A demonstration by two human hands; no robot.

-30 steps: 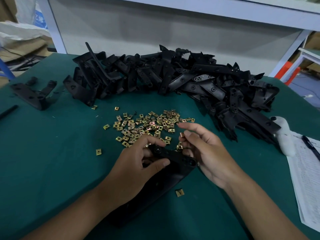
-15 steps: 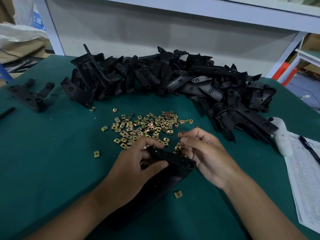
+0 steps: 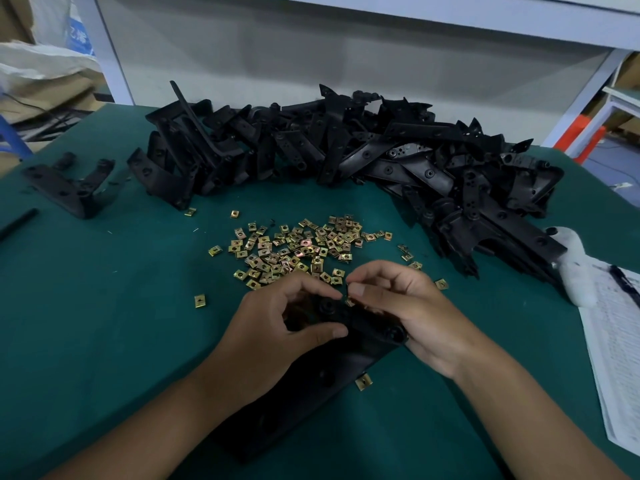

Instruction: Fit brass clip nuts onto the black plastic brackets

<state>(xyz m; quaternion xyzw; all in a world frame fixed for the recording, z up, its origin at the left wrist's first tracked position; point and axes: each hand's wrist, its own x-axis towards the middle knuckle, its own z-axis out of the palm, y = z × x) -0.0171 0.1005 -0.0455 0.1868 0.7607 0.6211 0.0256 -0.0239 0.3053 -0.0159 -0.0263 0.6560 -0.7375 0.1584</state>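
A long black plastic bracket lies on the green table in front of me. My left hand grips its far end, thumb on the near side and fingers over the top. My right hand pinches a small brass clip nut at the bracket's upper edge, right beside my left fingertips; most of the nut is hidden. A loose heap of brass clip nuts lies just beyond my hands. A big pile of black brackets stretches across the back of the table.
One single nut lies by the bracket's near side, another nut to the left. A lone bracket sits far left. At the right edge lie a paper sheet with a pen and a white object.
My right hand has curled its fingers and come in to the left, bringing the nut to the bracket's edge. My left hand keeps its hold on the bracket.
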